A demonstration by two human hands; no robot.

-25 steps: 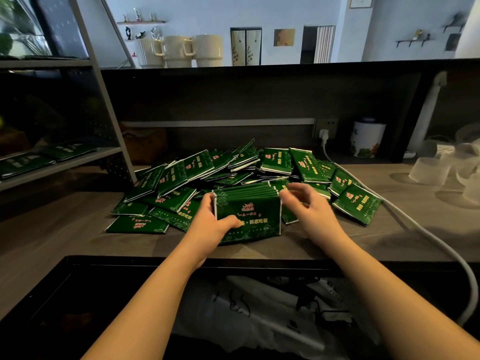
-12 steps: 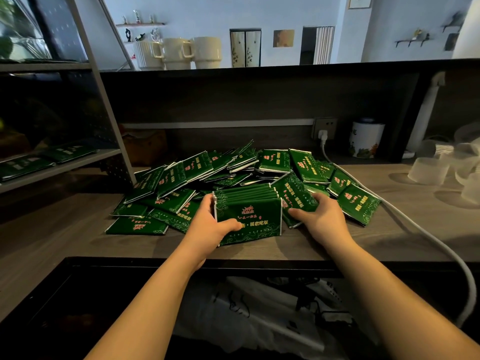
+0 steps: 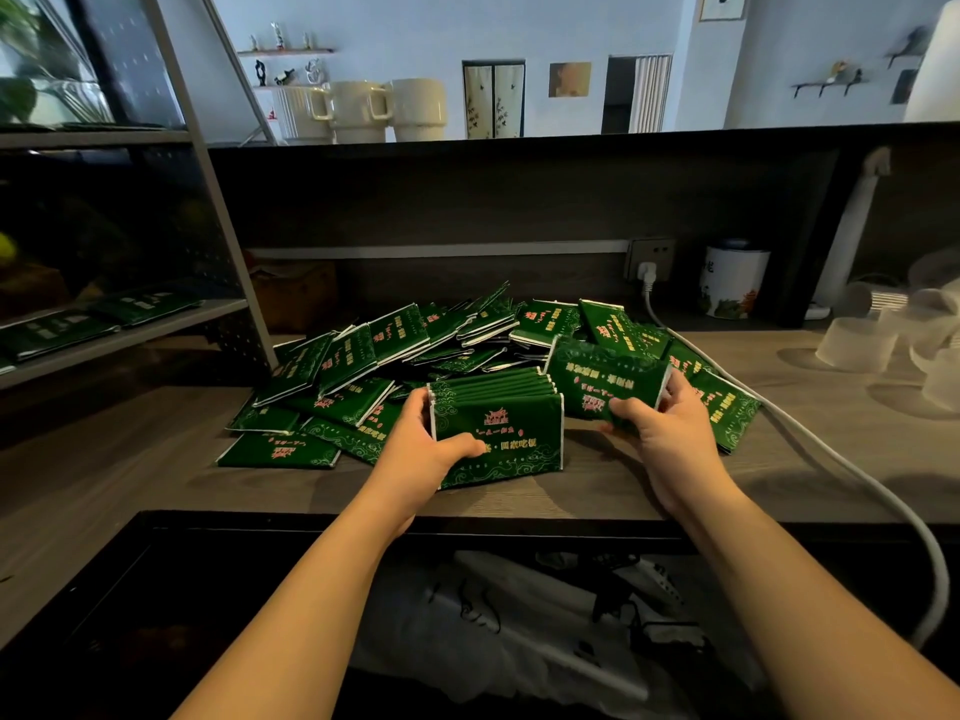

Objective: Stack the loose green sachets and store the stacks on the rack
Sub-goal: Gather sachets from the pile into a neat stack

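Sachets: your left hand (image 3: pixel 426 449) still grips the stack (image 3: pixel 498 433); your right hand (image 3: pixel 670 433) has now lifted one sachet (image 3: pixel 602 376) beside it.

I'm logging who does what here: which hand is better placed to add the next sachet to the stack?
The right hand. It already pinches a loose sachet lifted just right of the stack, while the left hand is busy holding that stack upright on the counter.
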